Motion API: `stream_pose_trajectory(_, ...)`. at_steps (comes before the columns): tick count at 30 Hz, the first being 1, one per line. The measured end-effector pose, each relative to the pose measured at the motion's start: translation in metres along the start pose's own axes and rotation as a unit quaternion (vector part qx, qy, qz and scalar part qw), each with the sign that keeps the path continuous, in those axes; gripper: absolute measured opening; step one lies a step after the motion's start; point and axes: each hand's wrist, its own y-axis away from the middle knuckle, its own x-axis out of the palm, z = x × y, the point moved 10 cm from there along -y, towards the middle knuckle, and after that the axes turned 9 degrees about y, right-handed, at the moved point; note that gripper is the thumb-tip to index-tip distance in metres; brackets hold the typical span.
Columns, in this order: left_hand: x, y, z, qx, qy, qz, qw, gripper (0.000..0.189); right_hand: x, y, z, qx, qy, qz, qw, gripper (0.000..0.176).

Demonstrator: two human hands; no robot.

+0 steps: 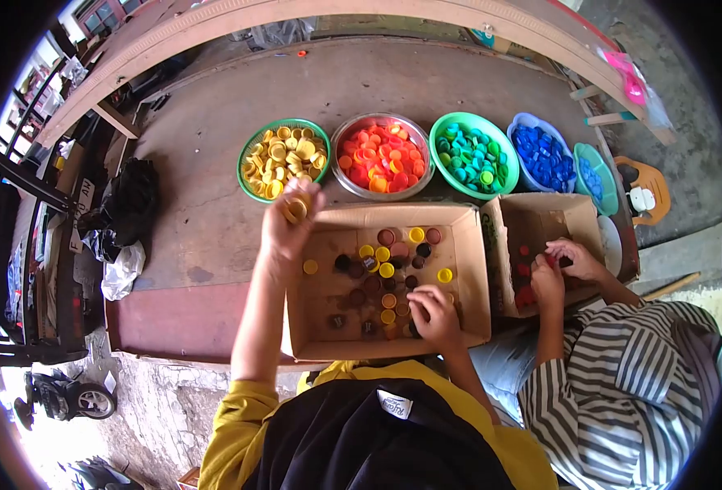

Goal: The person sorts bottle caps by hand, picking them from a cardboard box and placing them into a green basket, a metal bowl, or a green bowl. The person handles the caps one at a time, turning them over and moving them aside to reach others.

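My left hand (286, 229) is raised at the left back corner of a cardboard box (385, 214), closed around a yellow bottle cap (296, 211). Just behind it is a green basket (241, 173) filled with yellow caps. My right hand (437, 320) is low inside the box at the right, above scattered caps, its fingers loosely bent and apart. Around it lie yellow caps (445, 275), dark caps (411, 281) and brown caps (433, 236). Part of the pile below my right hand is hidden.
A metal bowl of red-orange caps (335, 167), a green basin (436, 167), a blue basin (514, 131) and a small teal basin (612, 196) line the table. At right, a person in striped sleeves handles red pieces over a second box (504, 212). Black bags (128, 196) lie left.
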Motion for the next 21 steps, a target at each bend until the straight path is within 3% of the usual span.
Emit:
stream_pose_trajectory(2,-0.006,-0.047,-0.044,0.031,-0.033,0.059,0.997,0.026,0.005,0.0,0.001,-0.003,0.017,0.021,1.0,0.014)
stream_pose_trajectory(4,-0.017,-0.078,-0.086,0.105,-0.156,-0.028,0.982,0.025,0.006,0.0,-0.004,0.021,0.007,0.022,1.0,0.014)
stream_pose_trajectory(6,-0.031,-0.11,-0.119,0.142,-0.228,-0.06,0.961,0.025,0.008,0.0,-0.011,0.044,0.003,0.029,0.999,0.014)
stream_pose_trajectory(7,-0.032,-0.129,-0.133,0.157,-0.323,-0.014,0.933,0.039,0.008,0.0,-0.013,0.047,0.009,0.028,0.998,0.015)
stream_pose_trajectory(8,-0.048,-0.146,-0.146,0.177,-0.387,-0.04,0.904,0.045,0.007,0.0,-0.012,0.037,0.013,0.022,0.999,0.015)
stream_pose_trajectory(10,-0.049,-0.149,-0.156,0.21,-0.508,-0.095,0.83,0.057,0.006,0.0,-0.011,0.022,0.022,0.014,0.999,0.016)
stream_pose_trajectory(11,-0.042,-0.15,-0.145,0.201,-0.604,-0.076,0.768,0.062,0.008,0.0,-0.012,0.027,0.019,0.021,0.999,0.017)
stream_pose_trajectory(14,0.007,-0.109,-0.119,0.201,-0.886,-0.097,0.406,0.063,0.01,-0.001,-0.013,0.032,0.021,0.03,0.999,0.017)
stream_pose_trajectory(16,-0.011,-0.11,-0.097,0.206,-0.91,0.001,0.359,0.063,0.014,-0.002,-0.015,0.057,0.006,0.048,0.997,0.016)
stream_pose_trajectory(18,-0.022,-0.106,-0.092,0.19,-0.932,0.0,0.309,0.065,0.016,0.0,-0.015,0.052,0.01,0.058,0.997,0.015)
stream_pose_trajectory(21,-0.03,-0.114,-0.096,0.214,-0.929,0.008,0.301,0.066,0.007,-0.001,-0.026,0.049,0.059,0.056,0.995,0.016)
